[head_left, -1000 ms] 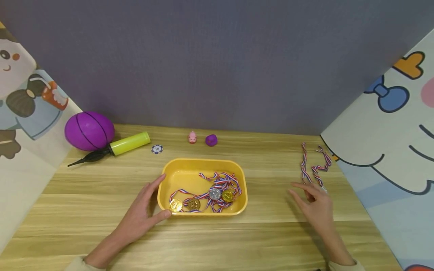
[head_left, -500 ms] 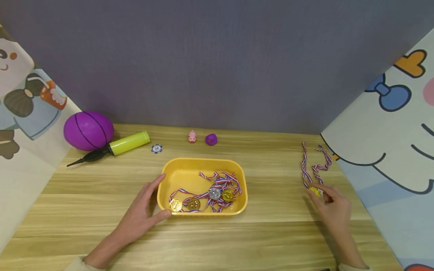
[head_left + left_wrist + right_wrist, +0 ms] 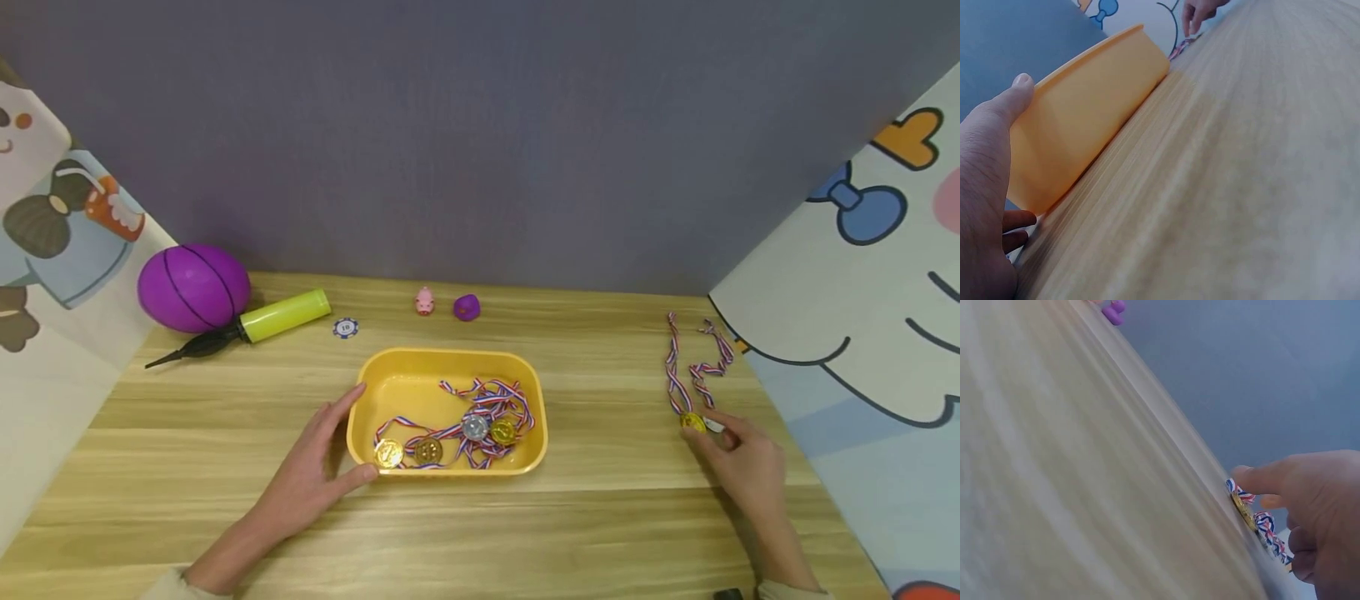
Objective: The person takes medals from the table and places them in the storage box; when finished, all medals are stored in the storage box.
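Left hand: thumb and fingers spread wide, set against the left end of a yellow tub, thumb at its near left corner, finger at its left side. Right hand: at the right of the bench, thumb and forefinger at a gold medal, other fingers curled in; whether the medal is pinched, cannot tell. Just right of it, partly hidden by the hand, a pale silver medal. Two striped ribbons, red, white and blue, run from these towards the far side. Tub contents: a shiny gold medal in the near left corner; a bronze-coloured medal just right of it; another silver medal and another gold medal side by side towards the right, on a tangle of striped ribbon. Far left: one purple ball, one yellow-and-black pump, one chip. Far middle: a pink pig, a small purple toy.
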### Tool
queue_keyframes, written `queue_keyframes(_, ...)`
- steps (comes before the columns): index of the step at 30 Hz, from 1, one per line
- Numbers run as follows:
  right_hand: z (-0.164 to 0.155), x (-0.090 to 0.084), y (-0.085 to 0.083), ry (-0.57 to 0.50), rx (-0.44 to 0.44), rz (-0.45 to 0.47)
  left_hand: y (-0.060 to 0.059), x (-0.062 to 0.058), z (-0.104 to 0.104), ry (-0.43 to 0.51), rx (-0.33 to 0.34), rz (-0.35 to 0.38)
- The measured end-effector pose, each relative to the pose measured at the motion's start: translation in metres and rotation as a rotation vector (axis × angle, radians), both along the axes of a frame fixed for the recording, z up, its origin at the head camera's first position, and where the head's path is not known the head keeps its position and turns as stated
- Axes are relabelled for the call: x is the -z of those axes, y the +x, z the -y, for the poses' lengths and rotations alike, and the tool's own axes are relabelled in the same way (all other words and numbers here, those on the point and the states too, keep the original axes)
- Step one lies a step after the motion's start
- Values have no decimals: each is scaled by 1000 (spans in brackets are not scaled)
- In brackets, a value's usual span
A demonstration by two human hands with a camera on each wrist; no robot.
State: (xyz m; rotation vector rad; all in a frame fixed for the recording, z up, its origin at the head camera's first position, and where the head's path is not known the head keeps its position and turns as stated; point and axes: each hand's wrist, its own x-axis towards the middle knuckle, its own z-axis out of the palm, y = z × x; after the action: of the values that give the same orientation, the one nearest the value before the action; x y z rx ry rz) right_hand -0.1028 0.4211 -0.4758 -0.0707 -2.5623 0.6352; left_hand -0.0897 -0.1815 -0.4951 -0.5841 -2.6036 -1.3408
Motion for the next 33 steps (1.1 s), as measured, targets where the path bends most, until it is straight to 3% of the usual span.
queue_keyframes(3, -3, 2, 0, 22, 2, 90, 0, -1, 0, 2, 2, -2)
queue_keyframes(7, -4, 5, 0, 41, -18, 131, 0, -2, 0, 4, 4, -7)
queue_keyframes(33, 15, 5, 1, -118, -20, 115, 1, -3, 0, -1, -1, 1)
